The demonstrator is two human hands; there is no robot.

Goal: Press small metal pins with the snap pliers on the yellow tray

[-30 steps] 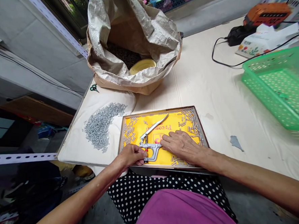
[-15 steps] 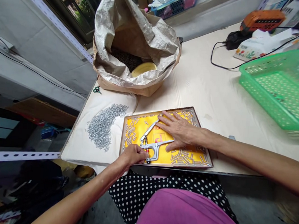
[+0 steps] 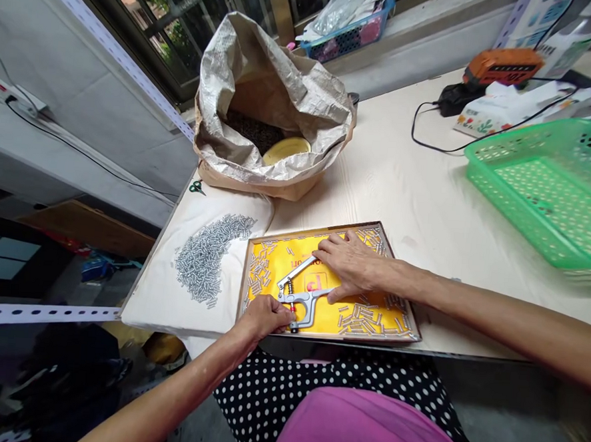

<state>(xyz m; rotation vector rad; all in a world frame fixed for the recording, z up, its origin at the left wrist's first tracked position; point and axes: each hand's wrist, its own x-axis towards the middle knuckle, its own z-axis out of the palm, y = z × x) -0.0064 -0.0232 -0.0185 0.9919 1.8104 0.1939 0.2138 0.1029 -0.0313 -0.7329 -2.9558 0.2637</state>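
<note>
A shallow yellow-lined tray (image 3: 294,237) lies at the table's near edge, strewn with several small metal pins (image 3: 364,316). A silver hand press plier (image 3: 302,293) rests in it. My left hand (image 3: 264,316) is closed at the plier's jaw end, pinching something I cannot make out. My right hand (image 3: 351,264) is wrapped over the plier's two handles, fingers curled on the upper one and thumb on the lower.
A heap of metal pins (image 3: 206,255) lies on white cloth left of the tray. A paper sack (image 3: 277,113) with dark parts and a yellow bowl stands behind. A green basket (image 3: 552,190), cables and an orange device (image 3: 503,63) sit at the right.
My right hand moved from lying flat on the tray onto the plier's handles and closed on them. My left hand stayed at the jaw. The view shifted slightly.
</note>
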